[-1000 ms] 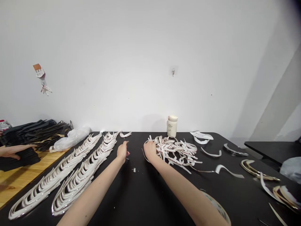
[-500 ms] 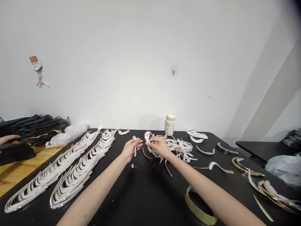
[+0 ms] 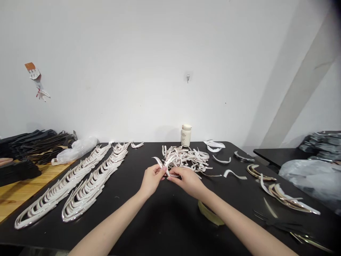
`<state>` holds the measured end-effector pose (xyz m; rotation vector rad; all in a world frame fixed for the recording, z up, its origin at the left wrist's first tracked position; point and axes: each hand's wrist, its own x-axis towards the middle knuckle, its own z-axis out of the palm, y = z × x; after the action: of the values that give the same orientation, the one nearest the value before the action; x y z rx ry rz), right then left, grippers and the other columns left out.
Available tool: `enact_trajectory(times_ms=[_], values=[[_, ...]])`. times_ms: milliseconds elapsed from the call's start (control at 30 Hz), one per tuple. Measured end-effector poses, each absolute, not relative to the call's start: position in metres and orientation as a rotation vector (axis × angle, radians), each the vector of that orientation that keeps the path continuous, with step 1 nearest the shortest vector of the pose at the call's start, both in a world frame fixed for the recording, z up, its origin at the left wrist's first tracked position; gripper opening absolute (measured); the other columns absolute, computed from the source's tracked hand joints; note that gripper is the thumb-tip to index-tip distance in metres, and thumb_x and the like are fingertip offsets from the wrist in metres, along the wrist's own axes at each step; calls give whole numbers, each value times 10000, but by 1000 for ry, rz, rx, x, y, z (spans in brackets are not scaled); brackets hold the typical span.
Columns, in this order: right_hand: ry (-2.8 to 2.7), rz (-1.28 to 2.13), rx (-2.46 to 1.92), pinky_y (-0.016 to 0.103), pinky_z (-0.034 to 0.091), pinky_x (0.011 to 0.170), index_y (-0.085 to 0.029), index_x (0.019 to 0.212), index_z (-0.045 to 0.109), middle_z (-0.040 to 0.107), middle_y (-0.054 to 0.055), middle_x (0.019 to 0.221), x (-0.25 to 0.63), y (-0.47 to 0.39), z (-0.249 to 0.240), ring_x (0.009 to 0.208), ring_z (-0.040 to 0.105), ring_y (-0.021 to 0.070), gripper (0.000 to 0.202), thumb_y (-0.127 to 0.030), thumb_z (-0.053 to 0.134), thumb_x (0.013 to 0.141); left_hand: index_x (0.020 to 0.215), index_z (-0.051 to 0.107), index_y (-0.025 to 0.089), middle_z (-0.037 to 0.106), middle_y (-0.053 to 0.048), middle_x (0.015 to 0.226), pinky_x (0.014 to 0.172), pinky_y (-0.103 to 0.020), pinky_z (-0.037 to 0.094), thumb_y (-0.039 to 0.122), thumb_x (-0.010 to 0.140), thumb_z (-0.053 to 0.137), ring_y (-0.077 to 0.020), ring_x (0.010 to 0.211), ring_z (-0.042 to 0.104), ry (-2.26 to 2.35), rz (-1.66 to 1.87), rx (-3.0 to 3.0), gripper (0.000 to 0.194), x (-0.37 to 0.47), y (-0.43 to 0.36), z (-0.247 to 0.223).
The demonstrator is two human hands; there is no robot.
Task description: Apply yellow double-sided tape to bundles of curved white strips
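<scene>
My left hand (image 3: 152, 179) pinches a curved white strip (image 3: 167, 164) between thumb and fingers, in front of the tangled pile of strips (image 3: 190, 157). Close beside it, almost touching, my right hand (image 3: 186, 180) has its thumb and fingers closed on the lower end of the same strip. A second strip end seems to stick out to the left, and I cannot tell whether it is a separate piece. To the left lie two long rows of overlapping U-shaped strips (image 3: 82, 199), white with shiny edges.
A cream bottle (image 3: 185, 136) stands behind the pile by the wall. Loose curved strips (image 3: 279, 197), some gold, lie to the right, and a greenish band (image 3: 210, 213) is under my right forearm. Black pieces (image 3: 39, 142), a plastic bag (image 3: 76, 151) and another person's hand (image 3: 5, 161) are far left.
My hands have come together in front of the pile, where before they were apart. The camera view has shifted slightly to the right.
</scene>
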<state>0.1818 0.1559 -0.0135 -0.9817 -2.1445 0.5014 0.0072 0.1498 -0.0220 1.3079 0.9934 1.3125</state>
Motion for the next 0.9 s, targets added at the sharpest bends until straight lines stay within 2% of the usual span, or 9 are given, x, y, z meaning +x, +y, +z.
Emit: enact_trajectory(times_ms=[100,267,333,433,567,633,700,767,900], values=[[-2140,562,-981,246,414,646,-193,794,677,695,0,755,183,154,-28,693,607,161,113,-303,659,814,655,675,146,676,2,611,623,-214,484,446,720,724,-131,616,630,1004,1311,1262,311,5,146,-38],[-2111,606,-952,250,488,680,-186,846,696,725,8,792,188,166,-34,734,653,170,210,-352,569,872,827,690,169,735,-26,770,734,-259,514,467,728,713,-147,722,673,957,1352,1152,315,-4,153,-51],[-2073,558,-971,277,504,698,-186,830,692,727,19,796,195,177,-31,744,660,187,231,-367,556,876,830,693,163,744,-43,788,765,-272,515,474,710,729,-154,748,680,956,1364,1119,335,-11,152,-52],[-1963,416,-1037,388,489,817,-187,858,689,721,75,888,204,196,-21,865,644,253,229,-367,548,872,814,703,150,748,-60,790,810,-286,509,471,700,743,-157,757,679,955,1363,1103,343,-16,142,-49],[-1794,272,-1106,533,360,973,-160,1021,659,633,176,1133,198,196,-9,1118,517,340,294,-371,498,895,871,711,153,743,-68,832,838,-319,512,468,743,709,-176,811,677,982,1379,1088,340,-12,118,-42],[-1816,328,-1081,483,412,929,-171,981,671,666,144,1041,186,176,-6,1031,568,307,295,-394,493,908,892,710,160,735,-66,883,858,-327,508,463,772,680,-183,861,666,1002,1411,1090,328,-7,106,-39],[-1925,468,-996,352,493,807,-208,845,700,704,58,865,172,146,-6,849,637,227,259,-415,551,888,892,707,165,725,-56,891,855,-316,502,458,805,644,-181,868,653,1024,1453,1117,312,-2,95,-37],[-1992,594,-911,269,505,768,-228,827,716,722,14,852,160,116,-10,809,657,176,200,-382,596,873,884,704,166,717,-43,846,820,-298,497,452,836,604,-177,825,643,1064,1484,1166,306,3,85,-36],[-1932,700,-908,262,502,761,-208,872,706,734,22,870,153,79,-21,816,667,173,198,-333,556,908,780,691,183,671,-9,716,705,-265,459,437,862,566,-178,713,603,1229,1496,1316,295,4,66,-33]])
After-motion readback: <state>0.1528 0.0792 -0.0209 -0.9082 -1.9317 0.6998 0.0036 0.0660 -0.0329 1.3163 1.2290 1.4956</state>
